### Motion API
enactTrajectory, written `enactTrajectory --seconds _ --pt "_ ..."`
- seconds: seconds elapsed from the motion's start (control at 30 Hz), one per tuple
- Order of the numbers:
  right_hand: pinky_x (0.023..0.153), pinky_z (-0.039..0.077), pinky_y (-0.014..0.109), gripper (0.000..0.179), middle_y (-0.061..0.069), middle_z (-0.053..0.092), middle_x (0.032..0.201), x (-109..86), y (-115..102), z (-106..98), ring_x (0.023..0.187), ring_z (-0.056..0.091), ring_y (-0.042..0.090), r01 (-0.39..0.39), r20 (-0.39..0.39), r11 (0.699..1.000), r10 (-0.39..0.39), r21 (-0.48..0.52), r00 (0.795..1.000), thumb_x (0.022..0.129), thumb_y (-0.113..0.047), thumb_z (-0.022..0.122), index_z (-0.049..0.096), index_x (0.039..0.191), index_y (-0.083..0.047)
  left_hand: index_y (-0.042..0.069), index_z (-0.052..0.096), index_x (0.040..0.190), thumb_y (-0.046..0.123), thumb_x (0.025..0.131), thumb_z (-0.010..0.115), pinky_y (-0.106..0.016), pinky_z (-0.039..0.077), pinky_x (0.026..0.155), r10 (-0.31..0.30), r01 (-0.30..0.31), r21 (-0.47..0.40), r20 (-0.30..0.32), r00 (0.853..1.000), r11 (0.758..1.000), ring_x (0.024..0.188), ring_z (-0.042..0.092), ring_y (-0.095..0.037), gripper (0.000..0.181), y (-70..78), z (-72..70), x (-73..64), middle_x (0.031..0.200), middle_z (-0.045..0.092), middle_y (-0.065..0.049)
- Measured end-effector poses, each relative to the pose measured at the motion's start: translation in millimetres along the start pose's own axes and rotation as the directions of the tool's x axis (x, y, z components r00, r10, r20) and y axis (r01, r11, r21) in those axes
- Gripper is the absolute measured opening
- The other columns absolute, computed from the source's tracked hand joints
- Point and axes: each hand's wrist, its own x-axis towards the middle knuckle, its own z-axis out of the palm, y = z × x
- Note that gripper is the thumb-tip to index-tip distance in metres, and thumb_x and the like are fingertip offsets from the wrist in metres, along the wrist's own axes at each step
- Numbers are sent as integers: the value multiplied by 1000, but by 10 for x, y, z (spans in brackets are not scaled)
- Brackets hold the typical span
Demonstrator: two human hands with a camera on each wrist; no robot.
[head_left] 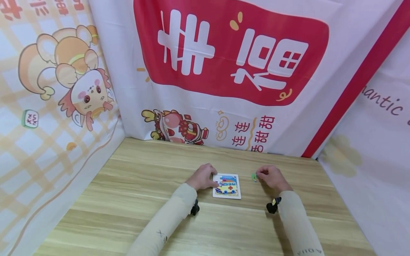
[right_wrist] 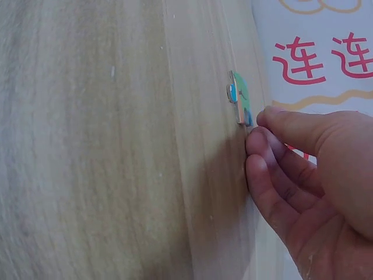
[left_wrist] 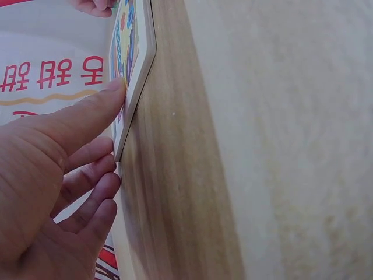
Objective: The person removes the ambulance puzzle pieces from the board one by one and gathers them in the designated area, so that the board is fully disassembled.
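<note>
- Head cam gets both hands, well apart; only the right wrist cam clearly shows the puzzle piece's (right_wrist: pixel 239 98) blue tab and thin side.
- Puzzle board (head_left: pixel 227 187) is on the table (head_left: pixel 235 227), van pointing left in the head view; piece is off to its right, long axis roughly up-down in the right wrist view.
- Board's white-rimmed, yellow van, 1 red cross; piece is mostly green.
- Left hand (head_left: pixel 201 177) grips the board's left edge, thumb on top; right hand (head_left: pixel 271 176) has its fingertips bunched at the piece, can't tell if pinched.

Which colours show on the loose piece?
The piece is mainly green, with some blue; right wrist view shows it best.
</note>
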Motion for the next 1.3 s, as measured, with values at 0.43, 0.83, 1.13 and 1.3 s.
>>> enactTrajectory --seconds 0.43,0.83,1.13,1.3 --pt "91 60 44 13 6 77 104 13 -384 -46 97 69 19 137 103 988 -129 -77 986 99 -13 73 76 109 -6 2 74 126 27 86 90 -42 51 111 4 -4 15 -7 1000 1000 119 63 -27 50 -4 -8 5 125 69 -10" --pt "94 61 41 25 8 78 106 100 -999 258 97 70 16 277 265 957 -245 -87 932 89 -8 83 76 113 -5 2 75 126 27 86 89 -41 51 111 16 -16 18 2 1000 1000 119 64 -27 49 9 -9 3 125 70 -10" --pt "90 61 36 14 0 76 100 136 -1138 432 90 66 10 268 337 956 -216 -116 916 93 -10 81 79 106 -12 2 74 126 28 88 88 -40 51 110 18 -18 28 12 1000 999 119 64 -26 49 8 2 17 125 70 -10" --pt "90 61 35 14 1 76 99 157 -1165 441 89 66 10 288 342 947 -226 -142 912 92 -10 81 80 106 -11 2 74 126 27 88 88 -41 51 109 16 -16 26 8 1000 1000 118 64 -26 48 30 -21 1 124 70 -10"
